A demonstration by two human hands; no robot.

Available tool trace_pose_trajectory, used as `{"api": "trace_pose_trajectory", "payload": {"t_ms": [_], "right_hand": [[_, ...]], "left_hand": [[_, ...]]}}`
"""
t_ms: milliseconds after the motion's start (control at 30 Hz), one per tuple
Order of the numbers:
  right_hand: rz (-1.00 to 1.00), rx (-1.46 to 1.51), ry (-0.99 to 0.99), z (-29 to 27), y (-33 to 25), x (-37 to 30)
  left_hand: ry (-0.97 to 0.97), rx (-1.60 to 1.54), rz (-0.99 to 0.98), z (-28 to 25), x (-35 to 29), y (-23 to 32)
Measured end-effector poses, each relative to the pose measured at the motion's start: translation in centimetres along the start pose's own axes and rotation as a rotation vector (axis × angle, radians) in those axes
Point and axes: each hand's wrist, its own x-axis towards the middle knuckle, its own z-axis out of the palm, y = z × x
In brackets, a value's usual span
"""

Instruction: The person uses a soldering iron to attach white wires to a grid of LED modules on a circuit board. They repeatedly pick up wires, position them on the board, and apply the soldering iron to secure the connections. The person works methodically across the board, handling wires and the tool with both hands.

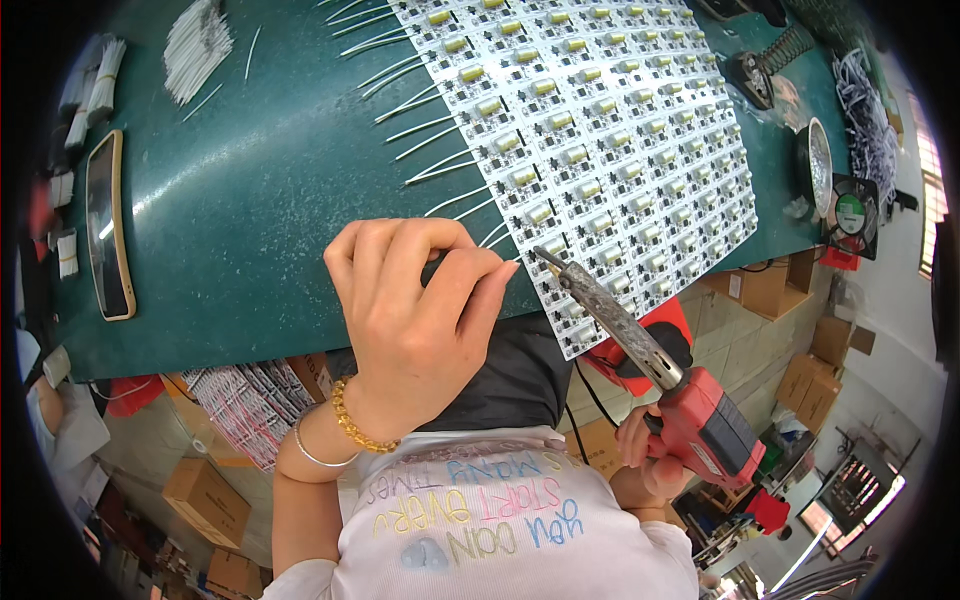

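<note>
My left hand (pixel 410 300) is closed in a pinch at the left edge of a large white circuit board panel (pixel 648 190). Between thumb and forefinger is a thin white wire (pixel 516 260), its end at the board. My right hand (pixel 652 455) grips a red soldering gun (pixel 712 425) by its handle. The tip of the gun (pixel 542 253) is over the board's edge, close to the pinched wire; whether it touches cannot be made out. Several pairs of white wires (pixel 440 170) stick out leftward from the boards above. Rows of yellowish parts cover the panel.
A phone (pixel 108 225) lies at the left of the green table (pixel 270 180), with loose white wires (pixel 197 50) farther back. At the right are a spring iron holder (pixel 775 65), a round metal dish (pixel 818 168) and a small fan (pixel 852 215). Cardboard boxes (pixel 207 500) stand below.
</note>
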Motion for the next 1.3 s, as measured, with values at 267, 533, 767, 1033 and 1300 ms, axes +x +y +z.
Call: {"api": "trace_pose_trajectory", "payload": {"t_ms": [267, 533, 767, 1033, 1300], "right_hand": [[-0.04, 0.047, -0.112, 1.2, -1.9, 3.0], [-0.187, 0.19, 0.021, 0.3, 0.4, 4.4], [-0.236, 0.169, -0.042, 1.0, 0.0, 5.2], [-0.236, 0.129, -0.006, 1.7, -0.6, 5.3], [-0.187, 0.136, -0.025, 1.6, -0.9, 4.5]], "left_hand": [[0.008, -0.014, -0.016, -0.2, -0.1, 0.1], [0.045, 0.53, 0.016, -7.0, 4.5, -5.1], [0.134, 0.832, 0.118, -11.2, 8.2, -16.6], [0.158, 0.803, 0.138, -10.9, 8.8, -16.0], [0.205, 0.32, -0.006, -10.9, 7.5, -11.1]]}}
